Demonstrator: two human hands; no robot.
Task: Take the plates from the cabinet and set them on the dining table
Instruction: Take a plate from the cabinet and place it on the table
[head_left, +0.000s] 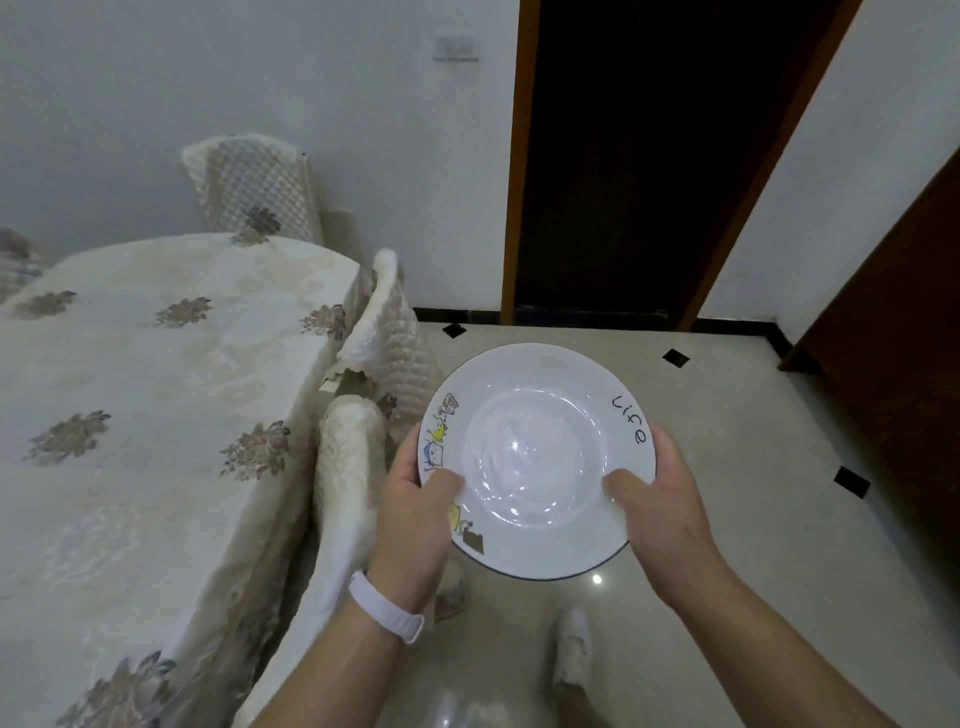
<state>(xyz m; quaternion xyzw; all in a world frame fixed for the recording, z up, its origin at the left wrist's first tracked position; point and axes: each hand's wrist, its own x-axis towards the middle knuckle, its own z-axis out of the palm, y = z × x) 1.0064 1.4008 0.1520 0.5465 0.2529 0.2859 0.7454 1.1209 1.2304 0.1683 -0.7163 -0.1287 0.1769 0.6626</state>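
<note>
1. I hold a white plate (537, 460) in front of me with both hands, level, its hollow facing up.
2. My left hand (415, 519) is closed on the plate's near-left rim: the thumb lies on top over the small cartoon drawings, the fingers are curled underneath, out of sight.
3. My right hand (660, 512) is closed on the near-right rim the same way, thumb on top, fingers under the plate.
4. A white band (384, 608) sits on my left wrist.
5. The plate has a thin dark line round its edge and the word "Life" written on its far-right rim.
6. The plate hangs over the pale tiled floor (727, 519), not resting on anything.
7. The dining table (156, 389) is to my left, covered with a cream cloth with flower patches. The plate is just off the table's right edge, beyond the chair.
8. A chair (358, 457) with a quilted cream cover stands at that right edge, between the table and the plate.
9. Another covered chair (254, 189) stands at the table's far edge by the wall.
10. A dark doorway (639, 156) opens straight ahead.
</note>
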